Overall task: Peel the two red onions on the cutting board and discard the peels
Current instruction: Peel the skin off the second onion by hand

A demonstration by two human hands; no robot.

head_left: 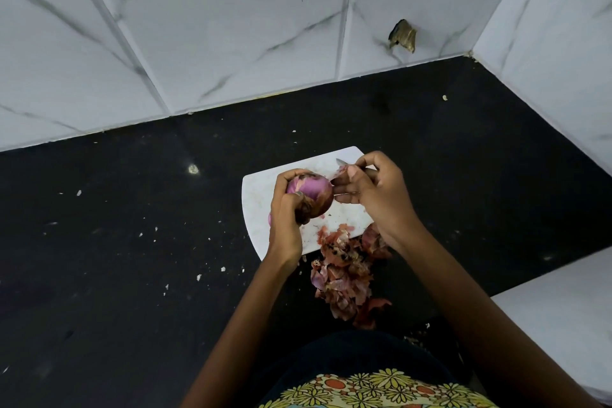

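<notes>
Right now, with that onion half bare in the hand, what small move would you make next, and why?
Probably pull the pinched strip of skin away from the onion and drop it on the peel pile. The left hand grips the onion above the cutting board; its top is bare purple, but brown skin clings lower down. The right hand holds a small knife and pinches skin at the onion's end.

We observe a black countertop (116, 242), speckled and scattered with small pale crumbs. Behind it stands a wall of large white tiles (231, 36) with grey marble veining, meeting a second tiled wall (563, 60) at the right corner. One tile shows a chipped hole (403, 36). A white surface (569, 325) adjoins the counter at lower right.
</notes>
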